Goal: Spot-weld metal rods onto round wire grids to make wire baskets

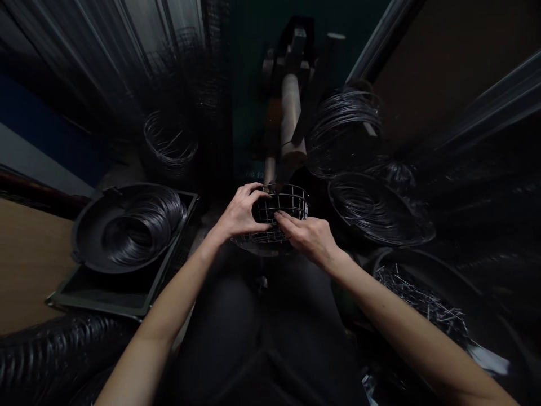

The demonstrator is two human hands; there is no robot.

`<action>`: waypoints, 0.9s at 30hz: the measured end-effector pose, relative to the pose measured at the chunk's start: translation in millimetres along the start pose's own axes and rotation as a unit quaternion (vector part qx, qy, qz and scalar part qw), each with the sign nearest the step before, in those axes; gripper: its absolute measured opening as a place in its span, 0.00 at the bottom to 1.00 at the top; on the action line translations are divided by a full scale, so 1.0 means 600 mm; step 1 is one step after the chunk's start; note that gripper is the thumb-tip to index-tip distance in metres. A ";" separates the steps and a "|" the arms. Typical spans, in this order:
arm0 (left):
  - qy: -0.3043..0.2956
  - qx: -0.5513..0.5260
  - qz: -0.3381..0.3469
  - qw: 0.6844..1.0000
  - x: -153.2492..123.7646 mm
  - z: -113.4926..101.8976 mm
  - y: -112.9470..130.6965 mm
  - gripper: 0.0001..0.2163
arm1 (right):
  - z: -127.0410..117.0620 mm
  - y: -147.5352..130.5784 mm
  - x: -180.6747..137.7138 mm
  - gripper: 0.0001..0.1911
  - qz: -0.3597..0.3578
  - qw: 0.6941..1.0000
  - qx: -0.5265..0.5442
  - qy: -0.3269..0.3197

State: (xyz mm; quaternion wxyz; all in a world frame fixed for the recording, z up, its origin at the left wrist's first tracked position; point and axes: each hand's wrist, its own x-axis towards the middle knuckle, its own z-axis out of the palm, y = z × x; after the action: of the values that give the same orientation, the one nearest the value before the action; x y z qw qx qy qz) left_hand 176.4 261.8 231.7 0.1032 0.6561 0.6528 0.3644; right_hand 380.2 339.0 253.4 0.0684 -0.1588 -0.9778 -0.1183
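A round wire basket (291, 198) of rings and crossing wires sits in front of me, beneath the tip of a machine's thin metal rod (269, 171). My left hand (242, 213) is curved round the basket's left side, fingers at the upper rim and thumb lower down. My right hand (310, 234) is closed at the near side, fingertips pinched on the wires near the middle. Whether a smaller piece is between those fingertips I cannot make out. The basket's lower part is partly covered by both hands.
A machine arm (291, 107) reaches toward me from above. To the left, a dark pan (91, 242) holds wire rings on a crate (105, 299). To the right are a pan (406, 231) of wire rings, a bowl (443, 268) of short wire pieces and stacked hoops (349, 115).
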 end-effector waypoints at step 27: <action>0.008 -0.003 0.000 1.000 0.064 -0.006 -0.042 0.27 | 0.045 0.037 0.031 0.12 0.196 0.946 0.216 0.140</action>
State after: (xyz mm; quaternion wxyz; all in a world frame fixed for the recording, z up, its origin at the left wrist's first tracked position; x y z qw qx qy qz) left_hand 149.9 299.4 232.1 0.1001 0.6529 0.6526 0.3713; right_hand 367.5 371.5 234.9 0.2587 -0.3108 -0.9101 0.0905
